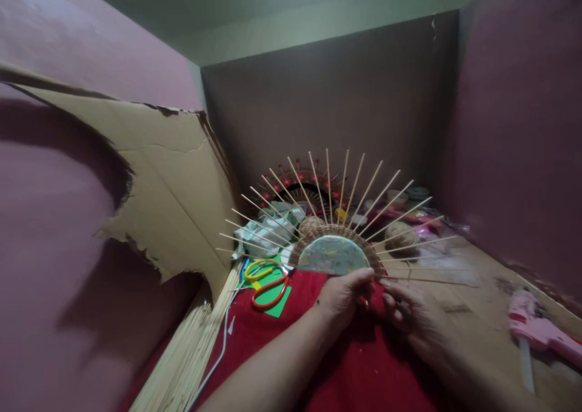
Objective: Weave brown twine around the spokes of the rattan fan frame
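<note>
A half-round woven piece [334, 254] stands up in front of me, with a brown wicker rim around pale blue patterned cloth. Many thin wooden sticks [327, 185] fan out from its rim. My left hand [352, 294] grips its lower right corner, thumb on top. Close by on the right, my right hand [407, 309] has its fingers bent and pinched together at the same corner, beside the lowest stick. Whatever lies between those fingertips is too small to make out. Red cloth [291, 357] spreads beneath both forearms.
Scissors with red and yellow handles [271, 294] lie on green sheets [277, 306] at left. A pink glue gun [530, 321] rests at far right. Behind are twine balls [402, 237] and a red-decorated arch [313, 182]. Torn cardboard [177, 176] leans left above bundled sticks [182, 351].
</note>
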`<action>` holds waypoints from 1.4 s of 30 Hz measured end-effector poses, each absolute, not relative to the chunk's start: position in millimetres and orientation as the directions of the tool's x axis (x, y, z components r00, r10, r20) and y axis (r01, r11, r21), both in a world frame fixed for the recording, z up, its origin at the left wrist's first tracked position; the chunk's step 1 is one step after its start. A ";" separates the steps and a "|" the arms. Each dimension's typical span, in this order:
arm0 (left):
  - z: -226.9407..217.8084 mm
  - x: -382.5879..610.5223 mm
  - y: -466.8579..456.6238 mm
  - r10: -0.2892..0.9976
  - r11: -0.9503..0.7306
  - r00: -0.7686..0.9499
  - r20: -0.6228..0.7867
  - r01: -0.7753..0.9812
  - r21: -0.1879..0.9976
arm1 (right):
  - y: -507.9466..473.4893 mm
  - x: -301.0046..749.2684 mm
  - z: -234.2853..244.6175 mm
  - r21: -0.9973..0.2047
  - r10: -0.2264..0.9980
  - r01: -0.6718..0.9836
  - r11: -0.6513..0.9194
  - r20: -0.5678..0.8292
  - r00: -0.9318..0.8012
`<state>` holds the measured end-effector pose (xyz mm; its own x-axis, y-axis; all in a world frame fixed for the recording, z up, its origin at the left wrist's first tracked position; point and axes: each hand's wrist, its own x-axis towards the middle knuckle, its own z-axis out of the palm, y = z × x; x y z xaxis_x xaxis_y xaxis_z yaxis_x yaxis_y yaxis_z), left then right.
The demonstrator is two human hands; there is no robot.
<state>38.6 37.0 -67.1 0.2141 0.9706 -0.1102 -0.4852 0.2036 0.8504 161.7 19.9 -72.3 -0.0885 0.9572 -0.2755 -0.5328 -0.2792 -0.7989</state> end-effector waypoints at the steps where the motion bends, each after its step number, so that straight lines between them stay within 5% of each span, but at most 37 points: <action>1: -66.5 38.7 36.9 0.973 0.197 0.208 -0.104 -0.496 0.846 | 20.0 161.4 -72.4 -0.800 0.958 -0.531 -0.279 -0.272 -0.093; 42: -61.1 33.9 40.5 0.964 0.213 0.250 -0.092 -0.516 0.830 | 18.2 156.1 -64.4 -0.786 0.970 -0.569 -0.243 -0.214 -0.119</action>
